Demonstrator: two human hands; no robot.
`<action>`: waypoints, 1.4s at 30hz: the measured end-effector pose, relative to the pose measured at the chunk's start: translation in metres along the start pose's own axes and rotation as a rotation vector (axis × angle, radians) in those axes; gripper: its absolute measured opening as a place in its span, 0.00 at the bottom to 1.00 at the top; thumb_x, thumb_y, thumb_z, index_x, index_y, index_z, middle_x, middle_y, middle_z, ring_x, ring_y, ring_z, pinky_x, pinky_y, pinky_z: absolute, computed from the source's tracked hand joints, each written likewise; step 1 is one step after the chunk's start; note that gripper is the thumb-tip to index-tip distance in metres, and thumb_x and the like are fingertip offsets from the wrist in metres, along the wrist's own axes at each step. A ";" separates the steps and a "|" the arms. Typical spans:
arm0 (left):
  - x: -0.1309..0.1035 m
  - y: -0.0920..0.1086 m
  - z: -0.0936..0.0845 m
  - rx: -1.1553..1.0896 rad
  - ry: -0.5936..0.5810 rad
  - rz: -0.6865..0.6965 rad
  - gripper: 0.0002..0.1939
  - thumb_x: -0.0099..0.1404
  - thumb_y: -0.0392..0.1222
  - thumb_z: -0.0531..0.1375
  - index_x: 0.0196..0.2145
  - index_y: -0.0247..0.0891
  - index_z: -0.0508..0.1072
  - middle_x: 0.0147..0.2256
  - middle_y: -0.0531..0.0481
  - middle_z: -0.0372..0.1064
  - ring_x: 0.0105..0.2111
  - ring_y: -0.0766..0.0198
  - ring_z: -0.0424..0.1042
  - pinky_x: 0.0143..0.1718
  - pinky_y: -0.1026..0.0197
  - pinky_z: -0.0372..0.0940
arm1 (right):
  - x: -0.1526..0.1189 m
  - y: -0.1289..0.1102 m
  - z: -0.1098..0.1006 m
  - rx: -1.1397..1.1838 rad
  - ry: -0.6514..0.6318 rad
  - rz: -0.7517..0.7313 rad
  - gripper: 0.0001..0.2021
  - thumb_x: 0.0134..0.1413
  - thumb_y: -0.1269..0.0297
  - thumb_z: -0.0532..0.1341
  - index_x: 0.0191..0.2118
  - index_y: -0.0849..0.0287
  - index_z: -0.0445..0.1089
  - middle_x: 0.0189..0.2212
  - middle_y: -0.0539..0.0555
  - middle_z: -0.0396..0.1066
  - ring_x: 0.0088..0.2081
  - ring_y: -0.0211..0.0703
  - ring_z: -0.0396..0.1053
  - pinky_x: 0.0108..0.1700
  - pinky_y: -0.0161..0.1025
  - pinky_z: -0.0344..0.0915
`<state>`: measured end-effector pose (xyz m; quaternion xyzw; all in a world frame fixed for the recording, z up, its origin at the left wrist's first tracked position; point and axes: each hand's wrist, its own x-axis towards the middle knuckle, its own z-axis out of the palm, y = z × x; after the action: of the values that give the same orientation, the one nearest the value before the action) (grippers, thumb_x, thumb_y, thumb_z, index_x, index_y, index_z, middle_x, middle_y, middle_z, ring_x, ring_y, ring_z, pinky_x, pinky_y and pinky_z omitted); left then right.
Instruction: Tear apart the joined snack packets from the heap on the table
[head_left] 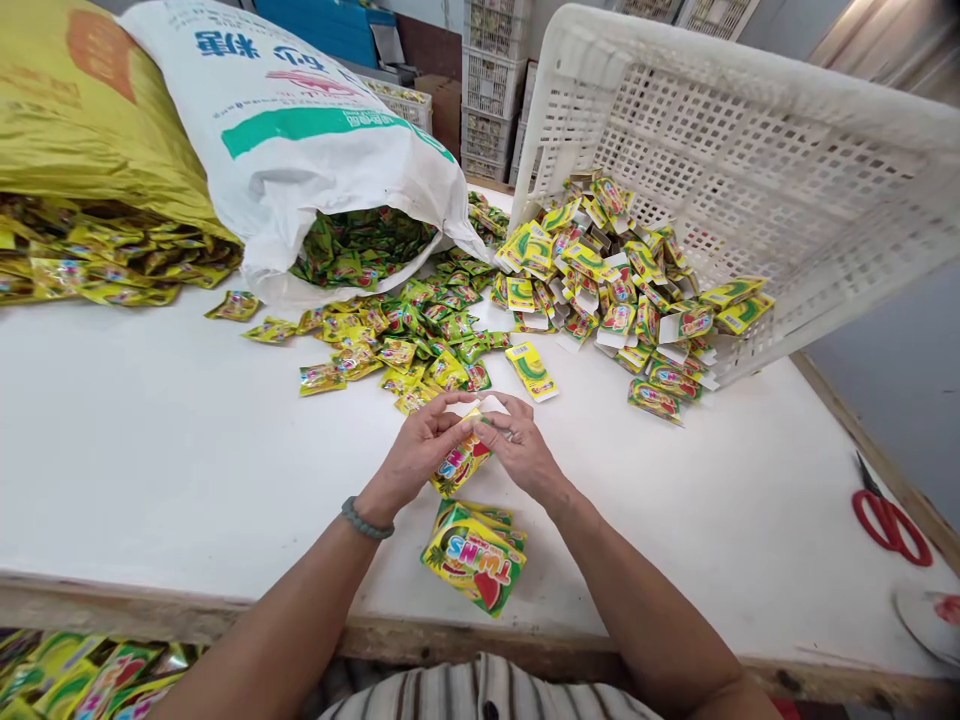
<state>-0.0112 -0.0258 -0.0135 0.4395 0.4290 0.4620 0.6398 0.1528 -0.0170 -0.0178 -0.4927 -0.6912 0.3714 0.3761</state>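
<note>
Both hands meet at the middle of the white table (262, 480). My left hand (424, 440) and my right hand (521, 445) pinch the top end of a yellow and green candy box (459, 463), whose white flaps show between the fingers. Just below it, several similar boxes (474, 560) lie in a small overlapping stack near the table's front edge. A single yellow box (532, 371) lies flat beyond my right hand. Small green and yellow candy packets (405, 345) are spread in a pile beyond my left hand.
A white sack (300, 130) spills green packets; a yellow sack (90, 130) with yellow packets stands at left. The tipped white crate (750, 160) spills small boxes (600, 270). Red-handled scissors (891, 522) lie at right. More packets (82, 670) sit below the table's front left edge.
</note>
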 end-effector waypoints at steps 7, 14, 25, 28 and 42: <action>0.002 0.003 0.002 -0.066 0.077 -0.005 0.28 0.53 0.52 0.69 0.49 0.37 0.70 0.24 0.54 0.73 0.23 0.66 0.71 0.24 0.65 0.64 | 0.000 0.000 0.000 0.119 0.166 0.057 0.16 0.52 0.50 0.65 0.43 0.52 0.77 0.52 0.56 0.69 0.57 0.52 0.61 0.55 0.51 0.62; 0.000 0.008 0.004 -0.152 0.138 -0.005 0.28 0.51 0.49 0.70 0.48 0.39 0.69 0.28 0.55 0.74 0.25 0.67 0.71 0.26 0.67 0.65 | -0.001 0.004 0.011 0.398 0.058 0.086 0.17 0.54 0.52 0.62 0.47 0.55 0.74 0.41 0.54 0.73 0.37 0.41 0.70 0.42 0.40 0.69; 0.001 0.006 0.000 -0.129 0.042 -0.067 0.22 0.52 0.48 0.70 0.41 0.39 0.69 0.25 0.55 0.72 0.23 0.67 0.71 0.25 0.67 0.65 | -0.001 0.002 0.008 0.452 0.037 0.146 0.11 0.52 0.54 0.62 0.32 0.56 0.66 0.23 0.47 0.65 0.27 0.37 0.63 0.32 0.36 0.63; 0.001 0.005 0.000 -0.117 0.047 -0.054 0.23 0.52 0.48 0.70 0.42 0.40 0.67 0.24 0.56 0.71 0.24 0.65 0.73 0.25 0.66 0.65 | -0.001 -0.001 0.004 0.464 0.021 0.140 0.15 0.51 0.55 0.64 0.43 0.54 0.68 0.30 0.49 0.73 0.31 0.40 0.68 0.37 0.39 0.65; 0.001 0.004 0.003 -0.067 0.147 -0.059 0.26 0.46 0.46 0.73 0.39 0.38 0.67 0.22 0.57 0.72 0.20 0.67 0.71 0.22 0.67 0.62 | 0.002 0.001 0.003 0.595 0.056 0.294 0.13 0.40 0.55 0.71 0.30 0.59 0.74 0.25 0.50 0.74 0.27 0.37 0.67 0.32 0.37 0.64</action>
<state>-0.0088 -0.0248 -0.0093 0.3699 0.4719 0.4882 0.6342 0.1504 -0.0152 -0.0193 -0.4656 -0.4635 0.5936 0.4648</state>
